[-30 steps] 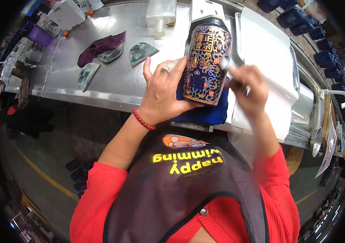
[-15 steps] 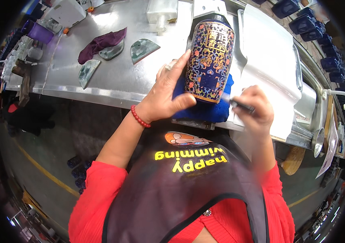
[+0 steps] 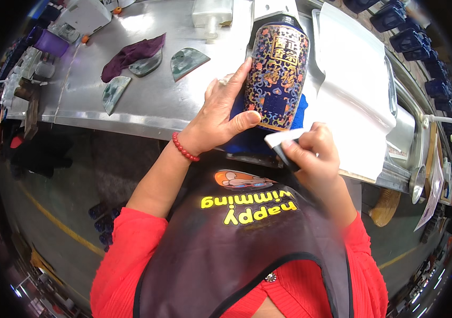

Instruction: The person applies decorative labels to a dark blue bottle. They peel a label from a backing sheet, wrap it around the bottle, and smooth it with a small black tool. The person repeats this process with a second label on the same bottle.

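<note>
A dark blue bottle (image 3: pixel 278 79) with a colourful floral pattern and gold lettering lies on a blue cloth (image 3: pixel 300 112), its neck pointing away from me. My left hand (image 3: pixel 217 112) rests along the bottle's left side, fingers stretched and thumb at its lower edge. Just off the bottle's base, my right hand (image 3: pixel 313 153) is closed around a small tool (image 3: pixel 287 157) with a dark handle. A flat white piece (image 3: pixel 284 137) shows at the thumb and forefinger; I cannot tell whether it belongs to the tool.
On the metal table (image 3: pixel 146 108) lie several green marbled half-round pieces (image 3: pixel 189 63) and a purple cloth (image 3: pixel 135 55). A clear bottle (image 3: pixel 213 16) lies at the back. White sheeting (image 3: pixel 350 106) covers the right side. A purple cup (image 3: pixel 51 42) stands far left.
My right hand has drawn back toward me and turned, so the white piece now shows. The bottle has shifted slightly, and my left thumb has come against its lower edge.
</note>
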`<control>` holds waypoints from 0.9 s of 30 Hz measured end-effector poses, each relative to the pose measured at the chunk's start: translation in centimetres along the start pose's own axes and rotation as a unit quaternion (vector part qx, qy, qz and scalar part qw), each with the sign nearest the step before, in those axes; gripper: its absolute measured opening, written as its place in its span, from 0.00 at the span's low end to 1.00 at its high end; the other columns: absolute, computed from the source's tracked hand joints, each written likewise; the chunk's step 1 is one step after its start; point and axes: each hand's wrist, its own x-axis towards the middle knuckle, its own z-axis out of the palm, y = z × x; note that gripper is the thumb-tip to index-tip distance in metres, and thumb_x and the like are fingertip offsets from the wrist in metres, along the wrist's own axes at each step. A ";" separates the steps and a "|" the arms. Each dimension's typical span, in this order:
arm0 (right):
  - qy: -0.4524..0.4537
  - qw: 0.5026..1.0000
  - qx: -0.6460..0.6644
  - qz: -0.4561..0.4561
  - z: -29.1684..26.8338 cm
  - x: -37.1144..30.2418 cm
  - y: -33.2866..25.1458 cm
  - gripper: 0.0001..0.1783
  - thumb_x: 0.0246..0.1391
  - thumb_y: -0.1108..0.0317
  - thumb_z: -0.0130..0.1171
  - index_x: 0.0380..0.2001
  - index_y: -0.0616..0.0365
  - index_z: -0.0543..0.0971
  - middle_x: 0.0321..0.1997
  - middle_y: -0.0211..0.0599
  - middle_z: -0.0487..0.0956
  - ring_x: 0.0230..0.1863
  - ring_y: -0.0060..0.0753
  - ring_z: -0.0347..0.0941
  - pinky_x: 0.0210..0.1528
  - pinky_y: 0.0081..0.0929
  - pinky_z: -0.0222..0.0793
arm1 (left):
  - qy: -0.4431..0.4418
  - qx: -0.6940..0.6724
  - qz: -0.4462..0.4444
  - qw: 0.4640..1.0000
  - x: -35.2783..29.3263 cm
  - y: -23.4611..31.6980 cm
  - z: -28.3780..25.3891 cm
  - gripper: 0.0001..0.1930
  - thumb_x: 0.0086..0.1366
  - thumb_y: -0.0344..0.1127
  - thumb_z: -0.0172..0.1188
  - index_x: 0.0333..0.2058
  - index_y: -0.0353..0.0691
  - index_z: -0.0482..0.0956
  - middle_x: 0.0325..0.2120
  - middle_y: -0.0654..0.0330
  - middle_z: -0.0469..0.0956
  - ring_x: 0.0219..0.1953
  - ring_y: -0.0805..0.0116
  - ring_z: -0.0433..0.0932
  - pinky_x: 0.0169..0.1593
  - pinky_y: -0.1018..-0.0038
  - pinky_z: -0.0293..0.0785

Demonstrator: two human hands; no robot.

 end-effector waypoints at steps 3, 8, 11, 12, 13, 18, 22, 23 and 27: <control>-0.005 0.999 0.033 0.029 -0.4 0.1 -0.4 0.19 0.33 0.76 0.71 0.36 0.56 0.85 0.28 0.28 0.69 0.29 0.34 0.65 0.35 0.34 0.61 | -0.008 -0.011 -0.005 1.000 0.0 0.0 0.0 0.52 0.67 0.68 0.57 0.76 0.38 0.48 0.70 0.44 0.63 0.66 0.49 0.65 0.74 0.52 0.41; -0.033 0.999 -0.002 0.040 -0.7 0.7 -0.4 0.23 0.33 0.78 0.78 0.37 0.58 0.84 0.30 0.33 0.69 0.30 0.37 0.66 0.36 0.35 0.64 | -0.010 0.002 0.022 1.000 -0.2 -0.6 0.0 0.55 0.63 0.68 0.61 0.76 0.38 0.49 0.70 0.44 0.63 0.70 0.48 0.62 0.74 0.44 0.38; -0.007 0.994 0.087 0.072 -0.8 1.0 -0.5 0.24 0.31 0.79 0.78 0.38 0.57 0.83 0.30 0.32 0.69 0.29 0.36 0.66 0.36 0.35 0.64 | 0.005 0.140 0.040 0.989 -0.4 -0.7 0.0 0.61 0.54 0.69 0.69 0.74 0.36 0.52 0.65 0.44 0.69 0.70 0.46 0.62 0.72 0.37 0.37; 0.055 0.993 0.090 0.058 -0.8 1.1 -0.5 0.24 0.32 0.79 0.78 0.38 0.57 0.83 0.30 0.33 0.70 0.29 0.36 0.65 0.35 0.34 0.64 | 0.012 0.174 0.053 0.983 -0.2 -0.6 0.0 0.61 0.53 0.69 0.70 0.74 0.36 0.54 0.62 0.45 0.71 0.70 0.46 0.62 0.72 0.37 0.37; 0.107 0.990 0.030 0.085 -0.7 1.1 -0.5 0.23 0.33 0.77 0.78 0.39 0.58 0.85 0.31 0.30 0.72 0.30 0.33 0.68 0.32 0.31 0.61 | 0.017 0.206 0.065 0.976 -0.1 -0.4 -0.1 0.61 0.52 0.69 0.71 0.73 0.35 0.55 0.59 0.45 0.73 0.70 0.46 0.62 0.72 0.37 0.37; -0.008 0.999 0.033 -0.027 -0.3 0.8 -0.4 0.21 0.32 0.77 0.69 0.37 0.56 0.86 0.33 0.31 0.73 0.33 0.36 0.67 0.38 0.35 0.64 | 0.031 0.360 0.094 0.928 0.2 1.8 -1.3 0.57 0.49 0.70 0.70 0.67 0.31 0.66 0.40 0.48 0.81 0.69 0.42 0.59 0.70 0.33 0.35; 0.111 0.983 -0.062 0.136 0.2 0.4 -0.6 0.23 0.31 0.77 0.76 0.37 0.57 0.86 0.35 0.32 0.75 0.33 0.36 0.68 0.36 0.34 0.64 | 0.061 0.364 0.131 0.920 0.3 2.0 -0.8 0.58 0.50 0.73 0.67 0.67 0.30 0.66 0.40 0.48 0.81 0.69 0.41 0.58 0.69 0.31 0.34; 0.087 0.992 -0.032 0.082 0.2 0.3 -0.7 0.22 0.32 0.77 0.76 0.37 0.57 0.85 0.35 0.33 0.75 0.33 0.37 0.68 0.36 0.34 0.64 | 0.071 0.337 0.129 0.930 0.4 1.7 -0.5 0.60 0.50 0.74 0.67 0.69 0.30 0.62 0.43 0.47 0.80 0.70 0.42 0.57 0.70 0.31 0.34; 0.053 0.982 0.103 0.147 0.0 -0.4 -1.2 0.17 0.43 0.76 0.76 0.38 0.60 0.84 0.33 0.34 0.77 0.32 0.36 0.72 0.36 0.31 0.69 | 0.077 0.219 0.054 0.971 0.3 0.3 0.3 0.64 0.48 0.73 0.70 0.71 0.30 0.57 0.44 0.48 0.80 0.71 0.44 0.57 0.70 0.32 0.33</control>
